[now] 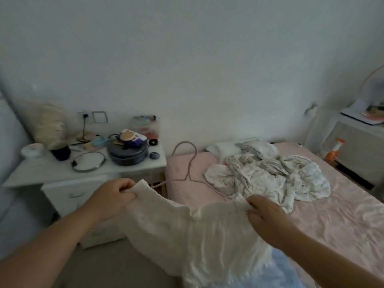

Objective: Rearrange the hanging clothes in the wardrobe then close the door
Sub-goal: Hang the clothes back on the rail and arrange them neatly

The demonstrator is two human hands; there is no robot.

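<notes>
A cream white garment [207,235] hangs stretched between both my hands over the near edge of the bed. My left hand [112,196] grips its upper left corner with curled fingers. My right hand [268,217] pinches its upper right edge. A pink wire hanger [190,163] pokes up behind the garment, its hook raised over the pink sheet; whether it is threaded into the garment I cannot tell. A crumpled white patterned garment [268,177] lies on the bed beyond. No wardrobe is in view.
The bed with a pink sheet [332,221] fills the right side. A white bedside table [87,169] at left carries a round mirror, a dark pot, a lamp and small clutter. A white cabinet [357,140] stands at far right with an orange spray bottle [334,150] beside it.
</notes>
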